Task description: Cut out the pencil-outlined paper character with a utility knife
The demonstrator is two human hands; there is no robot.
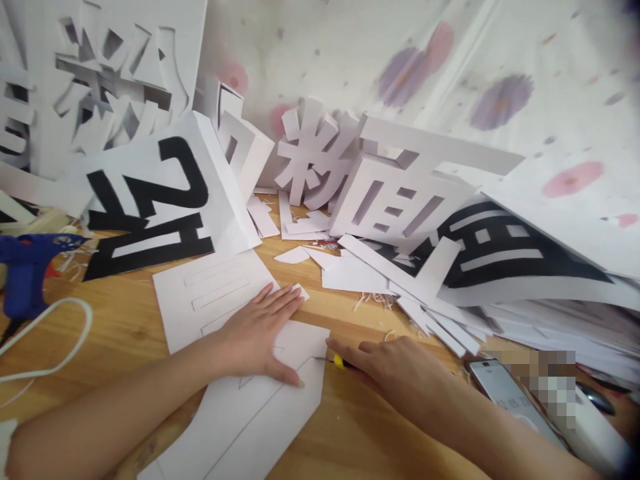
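A white foam board sheet (280, 427) with pencil outlines lies on the wooden table. My left hand (255, 330) rests flat across it, fingers spread, the thumb pointing right. Beside the board's right edge, my right hand (375, 363) is closed round a yellow and black craft knife (340, 362). The knife's thin blade points left and touches or hovers over the board at the corner of a drawn line; which of the two is unclear. More pencilled rectangles show on the upper part of the board, beyond my left hand.
A blue glue gun (24, 273) with a white cable sits at the left. White foam characters (395, 193) stand at the back. Printed black character sheets (165, 200) and scraps (355, 273) lie in front of them. A phone (510, 393) is at the right.
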